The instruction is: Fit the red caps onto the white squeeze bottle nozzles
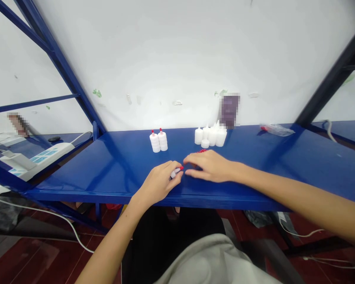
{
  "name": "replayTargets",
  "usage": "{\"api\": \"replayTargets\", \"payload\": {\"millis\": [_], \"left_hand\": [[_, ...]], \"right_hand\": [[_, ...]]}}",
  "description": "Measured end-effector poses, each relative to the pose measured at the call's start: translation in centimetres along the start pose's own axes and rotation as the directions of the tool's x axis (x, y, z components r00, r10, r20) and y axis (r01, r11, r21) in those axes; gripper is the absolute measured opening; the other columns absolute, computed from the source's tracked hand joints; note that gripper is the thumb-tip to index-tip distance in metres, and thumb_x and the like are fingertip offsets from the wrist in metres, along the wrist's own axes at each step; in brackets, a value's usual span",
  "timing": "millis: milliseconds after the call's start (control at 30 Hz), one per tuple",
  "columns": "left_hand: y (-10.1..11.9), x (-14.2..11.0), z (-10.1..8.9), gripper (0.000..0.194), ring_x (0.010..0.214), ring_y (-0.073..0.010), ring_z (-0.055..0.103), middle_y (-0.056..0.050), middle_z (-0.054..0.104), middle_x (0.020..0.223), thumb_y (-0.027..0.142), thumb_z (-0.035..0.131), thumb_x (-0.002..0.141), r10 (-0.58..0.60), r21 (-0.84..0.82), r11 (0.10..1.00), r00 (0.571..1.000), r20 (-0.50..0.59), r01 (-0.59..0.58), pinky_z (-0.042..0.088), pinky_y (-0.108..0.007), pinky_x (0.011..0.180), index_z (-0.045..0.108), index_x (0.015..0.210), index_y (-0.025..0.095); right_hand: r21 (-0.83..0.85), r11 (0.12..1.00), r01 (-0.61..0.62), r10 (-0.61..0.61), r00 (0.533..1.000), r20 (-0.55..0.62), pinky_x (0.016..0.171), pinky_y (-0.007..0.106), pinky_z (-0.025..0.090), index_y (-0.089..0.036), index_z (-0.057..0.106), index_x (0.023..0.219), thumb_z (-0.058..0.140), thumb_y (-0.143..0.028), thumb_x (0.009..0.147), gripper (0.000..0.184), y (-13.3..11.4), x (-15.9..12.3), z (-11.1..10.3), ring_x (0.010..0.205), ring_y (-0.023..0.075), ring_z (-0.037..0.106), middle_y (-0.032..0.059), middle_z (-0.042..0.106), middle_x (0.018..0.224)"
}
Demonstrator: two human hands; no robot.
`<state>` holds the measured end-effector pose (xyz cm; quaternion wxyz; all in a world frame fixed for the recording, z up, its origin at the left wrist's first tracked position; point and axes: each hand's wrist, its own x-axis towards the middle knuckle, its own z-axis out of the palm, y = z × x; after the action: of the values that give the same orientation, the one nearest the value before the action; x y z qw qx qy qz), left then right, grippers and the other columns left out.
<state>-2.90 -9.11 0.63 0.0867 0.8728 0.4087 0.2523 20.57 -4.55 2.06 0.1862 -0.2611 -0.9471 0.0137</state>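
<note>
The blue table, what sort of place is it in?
It looks like a workshop, maybe: the blue table sits in a frame, with small white bottles on it and a power strip at the left.

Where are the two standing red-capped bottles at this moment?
In the head view, the two red-capped bottles stand left of centre toward the back of the blue table, beyond the left hand and left of the cluster of white bottles.

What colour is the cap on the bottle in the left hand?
The cap is red, best seen in the head view.
</note>
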Motion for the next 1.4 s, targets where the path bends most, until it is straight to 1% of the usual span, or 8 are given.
{"api": "replayTargets", "payload": {"millis": [100, 267, 533, 733, 833, 967, 1100, 1400], "left_hand": [[-0.1, 0.0, -0.1, 0.020, 0.075, -0.0147, 0.056, -0.001, 0.062, 0.086, 0.034, 0.045, 0.101, -0.003, -0.030, 1.000, 1.000, 0.025, 0.004, 0.041, -0.026, 0.069, 0.058, 0.096, 0.020], [-0.4, -0.2, 0.1, 0.013, 0.076, -0.0147, 0.053, 0.000, 0.059, 0.087, 0.030, 0.048, 0.099, 0.080, 0.021, 0.996, 0.996, 0.050, -0.081, 0.040, -0.027, 0.070, 0.056, 0.098, 0.020], [0.0, -0.1, 0.2, 0.022, 0.070, -0.0130, 0.046, 0.001, 0.052, 0.081, 0.029, 0.041, 0.102, 0.123, 0.061, 0.990, 0.991, 0.053, -0.126, 0.037, -0.026, 0.066, 0.045, 0.083, 0.020], [0.1, -0.4, 0.0, 0.023, 0.078, -0.0148, 0.053, -0.004, 0.056, 0.095, 0.021, 0.035, 0.102, 0.130, 0.106, 0.986, 0.991, -0.011, -0.128, 0.042, -0.027, 0.071, 0.056, 0.112, 0.021], [0.1, -0.4, 0.0, 0.028, 0.083, -0.0157, 0.060, -0.004, 0.062, 0.102, 0.023, 0.037, 0.102, 0.089, 0.079, 0.993, 0.995, -0.043, -0.086, 0.045, -0.028, 0.075, 0.053, 0.125, 0.024], [0.2, -0.3, 0.2, 0.026, 0.094, -0.0194, 0.066, -0.005, 0.068, 0.113, 0.030, 0.043, 0.101, 0.017, 0.064, 0.998, 0.999, -0.043, -0.014, 0.048, -0.031, 0.082, 0.051, 0.125, 0.024], [0.2, -0.2, 0.2, 0.021, 0.092, -0.0199, 0.067, -0.004, 0.070, 0.108, 0.032, 0.042, 0.101, -0.010, 0.087, 0.996, 0.999, -0.032, 0.013, 0.048, -0.031, 0.080, 0.055, 0.116, 0.024], [0.2, 0.0, 0.3, 0.019, 0.088, -0.0188, 0.066, -0.003, 0.069, 0.099, 0.032, 0.041, 0.101, -0.012, 0.087, 0.996, 1.000, -0.014, 0.013, 0.046, -0.030, 0.078, 0.057, 0.109, 0.023]], "right_hand": [[0.012, 0.997, 0.076, -0.076, 0.996, 0.043, 0.062, 0.028, 0.037, -0.018, 0.059, 0.100, 0.042, -0.041, 0.103, 0.029, -1.5, 0.1, 1.0, 0.067, 0.0166, 0.056, 0.0054, 0.067, 0.088], [0.075, 0.994, 0.080, -0.078, 0.996, -0.031, 0.063, 0.028, 0.038, -0.019, 0.054, 0.100, 0.042, -0.044, 0.104, 0.029, -1.9, 0.1, 0.9, 0.069, 0.0158, 0.056, 0.0035, 0.065, 0.088], [-0.173, 0.960, 0.220, -0.245, 0.960, -0.137, 0.063, 0.030, 0.034, -0.018, 0.053, 0.085, 0.029, -0.033, 0.107, 0.035, -2.4, 0.6, 1.4, 0.062, 0.0168, 0.047, 0.0050, 0.062, 0.076], [0.102, 0.989, 0.108, -0.099, 0.991, -0.088, 0.059, 0.027, 0.034, -0.022, 0.045, 0.077, 0.028, -0.028, 0.104, 0.032, -1.7, 0.2, 0.7, 0.057, 0.0143, 0.043, 0.0005, 0.054, 0.067], [0.133, 0.990, 0.035, -0.026, 0.997, -0.069, 0.060, 0.027, 0.034, -0.021, 0.047, 0.080, 0.032, -0.031, 0.104, 0.030, -0.6, -0.1, -0.1, 0.057, 0.0139, 0.045, -0.0002, 0.054, 0.069], [-0.030, 0.999, -0.014, 0.013, 1.000, -0.023, 0.064, 0.029, 0.037, -0.018, 0.056, 0.100, 0.041, -0.033, 0.103, 0.021, 1.4, -0.4, -1.2, 0.070, 0.0165, 0.055, 0.0049, 0.064, 0.088], [-0.220, 0.971, 0.098, -0.089, 0.995, 0.051, 0.069, 0.031, 0.039, -0.018, 0.066, 0.102, 0.045, -0.029, 0.102, 0.024, 2.6, -0.5, -1.5, 0.076, 0.0181, 0.058, 0.0077, 0.066, 0.096], [-0.446, 0.877, 0.180, -0.114, 0.979, 0.171, 0.070, 0.033, 0.036, -0.017, 0.069, 0.103, 0.048, -0.020, 0.099, 0.021, 1.3, -0.2, -0.9, 0.077, 0.0185, 0.060, 0.0081, 0.066, 0.095]]}}
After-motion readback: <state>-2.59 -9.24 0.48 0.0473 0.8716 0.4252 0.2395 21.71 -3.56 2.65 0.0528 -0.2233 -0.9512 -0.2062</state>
